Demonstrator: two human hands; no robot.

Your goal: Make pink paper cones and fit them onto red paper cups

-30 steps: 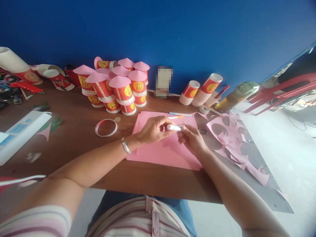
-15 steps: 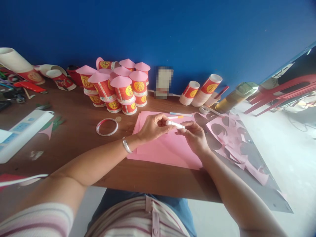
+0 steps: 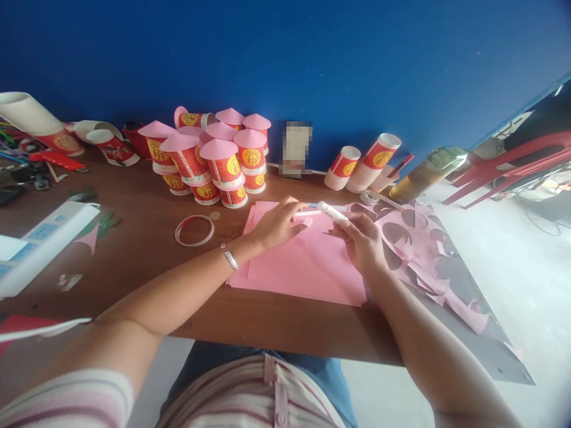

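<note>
My right hand [image 3: 363, 238] grips a white marker [image 3: 333, 212] between thumb and fingers, its free end tilted up to the left. Left of it, my left hand [image 3: 281, 224] is open, thumb and forefinger apart, over a sheet of pink paper [image 3: 307, 267]. No object shows between those fingers. Just beyond the left fingertips lie a thin white pen [image 3: 307, 213] and a blue-ended pen [image 3: 341, 208], both partly covered. Under both hands the pink sheets form a loose stack.
Red paper cups with pink cone roofs [image 3: 219, 148] stand stacked at the back. Nested cups [image 3: 382, 151] and a bottle [image 3: 428, 172] are at right. A tape roll [image 3: 194, 230], a power strip [image 3: 40, 244] and pink offcuts [image 3: 428, 261] lie on the brown table [image 3: 147, 255].
My left hand has let go of the white marker and moved slightly left, its fingers now apart. My right hand alone holds the marker, now tilted higher and further right.
</note>
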